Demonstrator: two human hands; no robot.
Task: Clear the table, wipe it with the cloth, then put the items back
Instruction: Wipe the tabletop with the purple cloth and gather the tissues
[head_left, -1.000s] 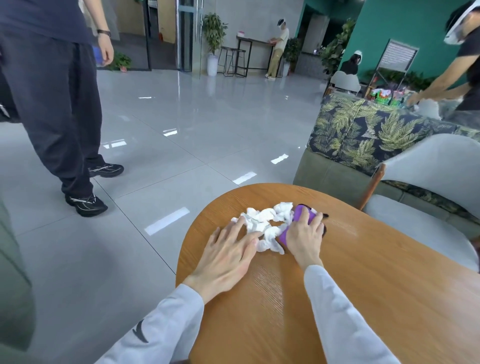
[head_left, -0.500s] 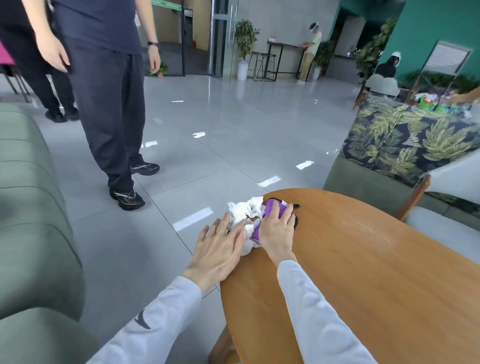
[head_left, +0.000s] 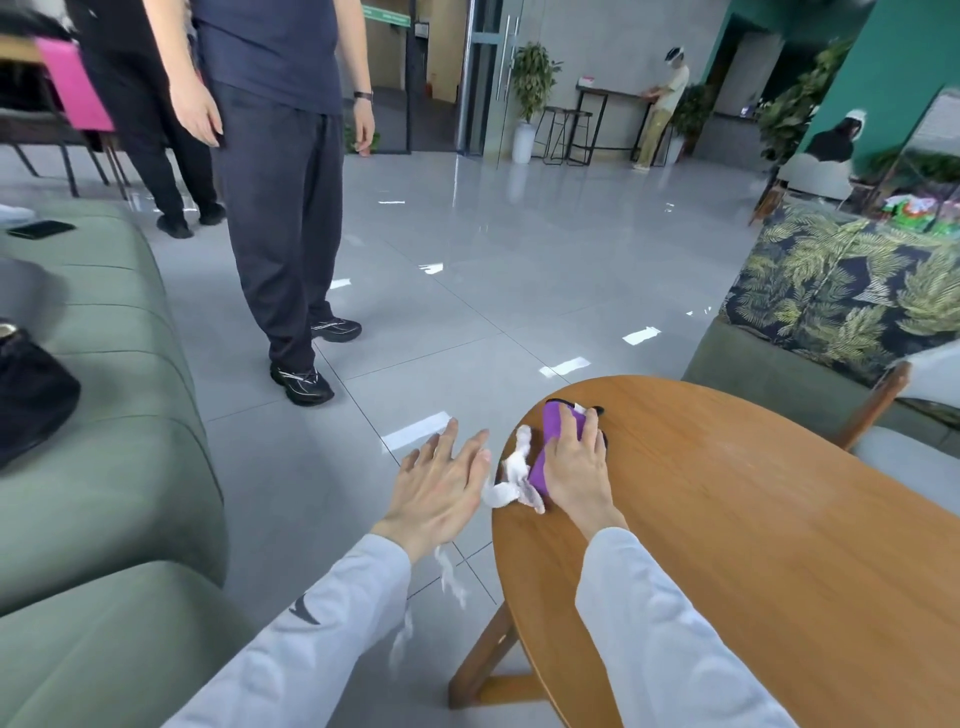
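A round wooden table fills the lower right. My right hand presses a purple cloth flat at the table's left edge. White crumpled tissue scraps hang over that edge beside the cloth, and some blurred white scraps are in the air below my left wrist. My left hand hovers off the table's edge with fingers spread, palm down, holding nothing.
A green sofa stands at the left with a black bag and a phone on it. A person in dark trousers stands on the tiled floor nearby. A leaf-patterned sofa and a white chair lie beyond the table.
My right hand has pushed the cloth and tissue scraps to the table's left edge. Scraps now spill off it. My left hand has moved off the table, and my view has turned left.
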